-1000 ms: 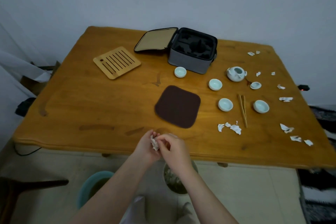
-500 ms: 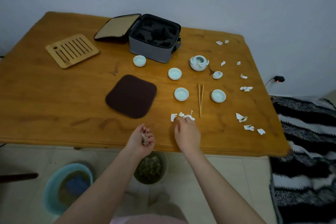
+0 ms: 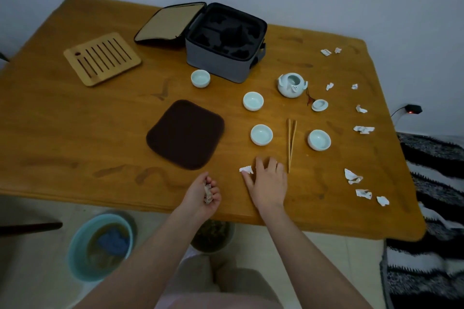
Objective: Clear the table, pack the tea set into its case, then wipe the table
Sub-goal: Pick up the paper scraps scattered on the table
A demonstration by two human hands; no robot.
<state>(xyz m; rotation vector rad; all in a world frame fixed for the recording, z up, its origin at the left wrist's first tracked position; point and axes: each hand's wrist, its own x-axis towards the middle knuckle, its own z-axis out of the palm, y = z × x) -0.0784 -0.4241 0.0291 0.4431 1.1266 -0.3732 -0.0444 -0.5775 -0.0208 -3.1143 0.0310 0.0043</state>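
Observation:
My left hand (image 3: 202, 194) holds crumpled paper scraps (image 3: 207, 192) above the table's near edge. My right hand (image 3: 267, 179) lies flat on the wooden table (image 3: 75, 120), fingers spread over white paper scraps (image 3: 246, 169). Several pale cups, the nearest one (image 3: 261, 134), a teapot (image 3: 291, 84), its lid (image 3: 319, 104) and wooden tongs (image 3: 291, 143) lie beyond my right hand. The grey case (image 3: 226, 42) stands open at the back. A dark brown cloth (image 3: 185, 134) lies mid-table, a slatted bamboo tray (image 3: 101, 58) at the back left.
More white paper scraps (image 3: 352, 176) are strewn along the table's right side. On the floor under the near edge stand a waste bin (image 3: 213, 234) and a blue basin (image 3: 100, 246) of water with a blue rag. A striped rug (image 3: 431, 183) lies right.
My right hand has moved from my left hand out to the paper scraps near the tongs and now covers them. My left hand still holds its scraps. The view shifted right.

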